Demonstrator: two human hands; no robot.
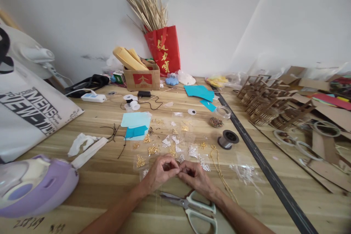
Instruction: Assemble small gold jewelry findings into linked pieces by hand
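Note:
My left hand [161, 172] and my right hand [196, 177] meet over the middle of the wooden table. Both are closed in a pinch, fingertips touching or nearly so; whatever they hold is too small to make out. Below them lie scissors [189, 204] with pale handles, the blades pointing left. Just beyond my hands are small clear bags and piles of gold findings [153, 149] and silver findings [192, 150]. A gold chain [219, 168] trails to the right of my right hand. Past it stands a spool of thin wire or line [228, 139].
Light-blue and blue sheets [137, 121] lie left of centre. A purple-and-white appliance [41, 186] occupies the near left. Small wooden baskets [274, 102] stand right of a dark strip [255, 150]. A cardboard box [145, 78] and red bag [170, 51] are at the wall.

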